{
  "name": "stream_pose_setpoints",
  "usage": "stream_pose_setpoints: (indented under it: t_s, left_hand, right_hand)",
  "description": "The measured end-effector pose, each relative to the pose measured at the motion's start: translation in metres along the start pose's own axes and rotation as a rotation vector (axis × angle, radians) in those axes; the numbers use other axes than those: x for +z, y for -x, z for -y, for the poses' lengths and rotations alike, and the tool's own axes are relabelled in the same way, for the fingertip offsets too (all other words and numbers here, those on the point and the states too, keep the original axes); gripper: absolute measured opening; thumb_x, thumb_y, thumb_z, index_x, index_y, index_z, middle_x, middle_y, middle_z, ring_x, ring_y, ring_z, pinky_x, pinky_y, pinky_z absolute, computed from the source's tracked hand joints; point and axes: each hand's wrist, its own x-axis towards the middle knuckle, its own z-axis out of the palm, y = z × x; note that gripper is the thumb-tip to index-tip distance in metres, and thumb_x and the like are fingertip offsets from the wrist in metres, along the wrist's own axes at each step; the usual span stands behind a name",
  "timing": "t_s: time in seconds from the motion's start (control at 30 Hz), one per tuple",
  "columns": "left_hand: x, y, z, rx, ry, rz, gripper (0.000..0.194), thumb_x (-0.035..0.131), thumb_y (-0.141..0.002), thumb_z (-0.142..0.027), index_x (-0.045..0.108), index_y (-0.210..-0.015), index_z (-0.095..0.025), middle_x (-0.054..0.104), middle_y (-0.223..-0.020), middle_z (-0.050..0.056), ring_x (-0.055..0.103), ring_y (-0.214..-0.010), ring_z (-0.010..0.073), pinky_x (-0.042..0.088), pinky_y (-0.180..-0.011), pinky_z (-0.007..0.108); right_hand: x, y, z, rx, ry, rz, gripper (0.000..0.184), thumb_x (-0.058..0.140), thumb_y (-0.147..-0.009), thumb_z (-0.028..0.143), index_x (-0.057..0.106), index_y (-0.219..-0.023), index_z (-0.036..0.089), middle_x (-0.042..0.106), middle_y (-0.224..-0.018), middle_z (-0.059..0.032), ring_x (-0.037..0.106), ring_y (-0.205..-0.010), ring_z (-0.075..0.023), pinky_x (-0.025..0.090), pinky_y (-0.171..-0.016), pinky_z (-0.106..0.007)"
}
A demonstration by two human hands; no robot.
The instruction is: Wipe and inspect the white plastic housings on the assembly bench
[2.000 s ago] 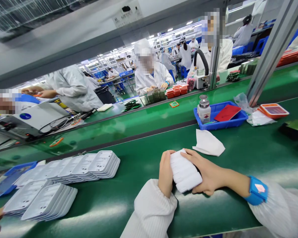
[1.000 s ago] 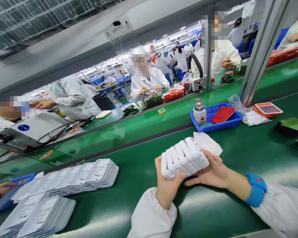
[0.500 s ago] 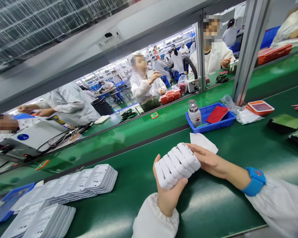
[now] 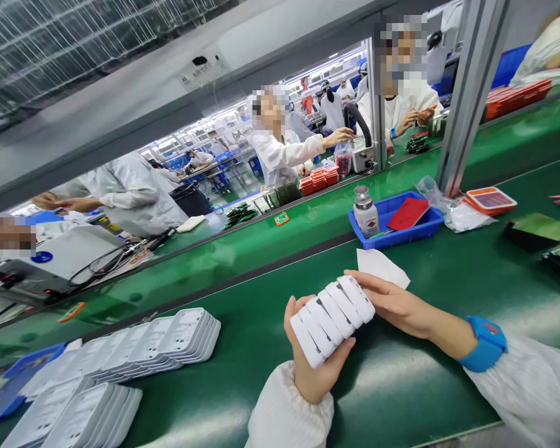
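A fanned stack of white plastic covers (image 4: 333, 318) rests in my left hand (image 4: 313, 368), whose palm faces up and whose fingers curl round the stack's lower end. My right hand (image 4: 392, 306) lies along the stack's upper right side, fingers stretched flat against the top cover. A blue band (image 4: 486, 343) circles my right wrist. Both hands hover just above the green table (image 4: 424, 398). A white wipe (image 4: 381, 267) lies flat just beyond the stack.
Rows of white covers (image 4: 135, 345) lie overlapped at the left, beside a blue tray (image 4: 9, 382). A blue bin (image 4: 404, 225) with a pump bottle (image 4: 364, 213) and a red card sits beyond. An orange tray (image 4: 490, 200) and dark pads (image 4: 534, 231) lie right. Workers in white coats stand behind the conveyor.
The stack has been lifted off the table and fanned out, tilted up to the right. My left hand has turned palm up under it; my right hand has flattened along its side.
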Motion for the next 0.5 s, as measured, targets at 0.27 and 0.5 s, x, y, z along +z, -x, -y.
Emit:
stream_pose_setpoints:
  t_s: [0.27, 0.5]
  left_hand:
    - [0.003, 0.004, 0.004, -0.014, -0.084, 0.09, 0.102, 0.075, -0.068, -0.026, 0.006, -0.143, -0.032, 0.035, -0.135, 0.012, 0.047, -0.119, 0.0261, 0.037, -0.101, 0.047]
    - [0.003, 0.004, 0.004, -0.039, -0.127, 0.161, 0.107, 0.081, -0.06, -0.029, 0.012, -0.142, -0.03, 0.033, -0.136, 0.013, 0.051, -0.11, 0.0267, 0.046, -0.092, 0.045]
  right_hand:
    - [-0.003, 0.002, -0.001, -0.044, 0.073, 0.056, 0.061, 0.062, -0.079, 0.061, 0.047, -0.125, 0.025, 0.053, -0.116, -0.0064, 0.051, -0.102, -0.021, 0.042, -0.079, -0.031]
    - [-0.006, 0.003, -0.012, 0.058, 0.24, -0.02, 0.084, 0.084, -0.053, 0.038, 0.042, -0.124, 0.024, 0.051, -0.111, -0.0053, 0.05, -0.103, -0.0252, 0.043, -0.086, -0.038]
